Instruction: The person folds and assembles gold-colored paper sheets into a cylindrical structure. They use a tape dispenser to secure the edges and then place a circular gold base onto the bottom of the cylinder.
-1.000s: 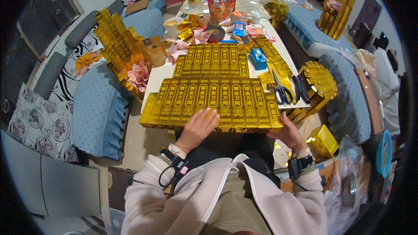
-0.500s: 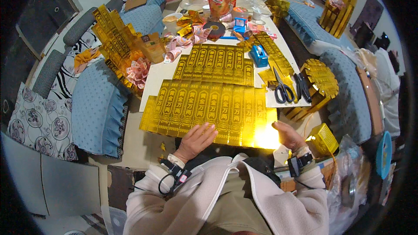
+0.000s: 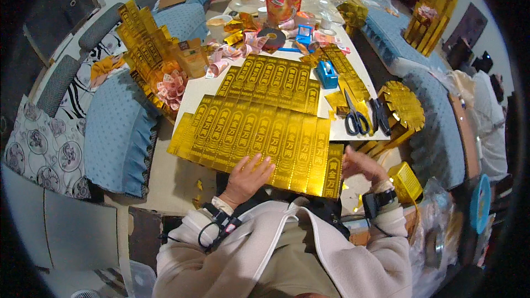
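A large gold foil card sheet, embossed in rows of long panels, lies over the near edge of the table and overhangs toward my lap. My left hand rests on its near edge, palm down with the fingers stretched out. At the sheet's right end, the last panel bends along a crease and looks darker. Beside that panel is my right hand, fingers loosely curved and apart, close to or touching its edge. A second gold sheet lies just beyond, partly under the first.
Black-handled scissors, a black-handled tool and a blue tape dispenser lie on the right. Rolled pink paper, a dark tape roll and a red pouch are farther back. Gold tiered structures stand at left.
The sheet's right end has lost its bright glare and now shows a bent, darker panel. My right hand has shifted slightly left; my left hand stays on the sheet.
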Demonstrator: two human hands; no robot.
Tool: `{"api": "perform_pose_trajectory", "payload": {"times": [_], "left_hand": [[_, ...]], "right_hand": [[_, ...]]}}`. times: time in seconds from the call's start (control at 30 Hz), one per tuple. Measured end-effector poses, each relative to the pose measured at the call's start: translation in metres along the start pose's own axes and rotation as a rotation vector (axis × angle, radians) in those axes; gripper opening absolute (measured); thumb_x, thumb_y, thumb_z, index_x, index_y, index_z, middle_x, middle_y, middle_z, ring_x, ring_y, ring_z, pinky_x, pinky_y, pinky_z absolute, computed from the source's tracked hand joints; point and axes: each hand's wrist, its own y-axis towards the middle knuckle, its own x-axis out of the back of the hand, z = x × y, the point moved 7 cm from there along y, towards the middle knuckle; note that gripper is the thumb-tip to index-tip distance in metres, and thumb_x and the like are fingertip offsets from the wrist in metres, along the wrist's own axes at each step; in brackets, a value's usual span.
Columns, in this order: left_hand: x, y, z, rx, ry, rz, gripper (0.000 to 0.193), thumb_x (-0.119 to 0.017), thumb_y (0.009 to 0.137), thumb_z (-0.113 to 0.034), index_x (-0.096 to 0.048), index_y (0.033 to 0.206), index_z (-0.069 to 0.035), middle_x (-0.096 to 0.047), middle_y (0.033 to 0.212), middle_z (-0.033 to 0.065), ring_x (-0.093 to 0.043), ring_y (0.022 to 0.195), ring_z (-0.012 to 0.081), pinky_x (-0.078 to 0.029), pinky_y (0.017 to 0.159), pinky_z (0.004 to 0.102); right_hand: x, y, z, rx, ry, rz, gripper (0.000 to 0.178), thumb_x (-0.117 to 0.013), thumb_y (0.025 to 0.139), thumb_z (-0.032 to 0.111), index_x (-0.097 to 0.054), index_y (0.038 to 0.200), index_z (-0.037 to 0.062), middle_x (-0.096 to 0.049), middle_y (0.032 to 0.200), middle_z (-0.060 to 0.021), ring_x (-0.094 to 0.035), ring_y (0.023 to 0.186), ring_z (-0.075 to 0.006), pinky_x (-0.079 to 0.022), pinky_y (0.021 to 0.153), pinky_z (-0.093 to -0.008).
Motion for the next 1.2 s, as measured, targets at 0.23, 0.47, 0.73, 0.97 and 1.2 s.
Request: {"api": "perform_pose_trajectory", "payload": {"times": [0.23,0.47,0.73,0.97,1.2], "left_hand": [[0.004,0.000,0.005,-0.017,0.020,-0.035,0.035,-0.064,0.097,-0.023,-0.069,0.131,-0.019,-0.069,0.136,0.0023,-0.063,0.128,0.0238,-0.041,0.113,0.0425],[0.001,-0.006,0.008,-0.010,0.004,-0.083,0.033,-0.063,0.097,-0.022,-0.069,0.129,-0.019,-0.071,0.133,0.0028,-0.065,0.126,0.0253,-0.044,0.110,0.0434],[0.008,-0.017,0.036,0.074,-0.029,-0.138,0.029,-0.066,0.096,-0.020,-0.071,0.124,-0.018,-0.072,0.130,0.0028,-0.065,0.126,0.0249,-0.050,0.107,0.0432],[0.027,-0.010,0.056,0.074,-0.101,-0.221,0.031,-0.064,0.099,-0.020,-0.064,0.130,-0.015,-0.072,0.131,0.0058,-0.068,0.122,0.0261,-0.052,0.103,0.0431],[0.039,-0.008,0.069,0.043,-0.157,-0.293,0.033,-0.066,0.096,-0.013,-0.064,0.129,-0.012,-0.071,0.130,0.0070,-0.068,0.122,0.0267,-0.056,0.100,0.0413]], "right_hand": [[0.065,0.068,0.116,0.646,-0.505,-0.440,0.030,-0.064,0.098,0.006,-0.060,0.128,0.0021,-0.069,0.109,-0.0123,-0.068,0.099,-0.0244,-0.054,0.085,-0.0336],[0.057,0.170,0.179,0.748,-0.714,-0.425,0.058,-0.062,0.089,-0.010,-0.052,0.144,0.0042,-0.061,0.135,-0.0149,-0.056,0.127,-0.0273,-0.047,0.104,-0.0367],[0.058,0.215,0.159,0.616,-0.626,-0.297,0.069,-0.074,0.085,-0.003,-0.048,0.149,0.0061,-0.060,0.137,-0.0120,-0.057,0.124,-0.0248,-0.046,0.105,-0.0353],[0.043,0.178,0.179,0.661,-0.329,-0.147,0.088,-0.072,0.080,-0.013,-0.040,0.157,0.0161,-0.052,0.147,-0.0103,-0.057,0.118,-0.0253,-0.050,0.102,-0.0354],[0.008,0.141,0.205,0.940,-0.814,-0.367,0.096,-0.085,0.071,-0.009,-0.044,0.153,0.0195,-0.045,0.148,-0.0130,-0.051,0.131,-0.0338,-0.050,0.104,-0.0400]]}}
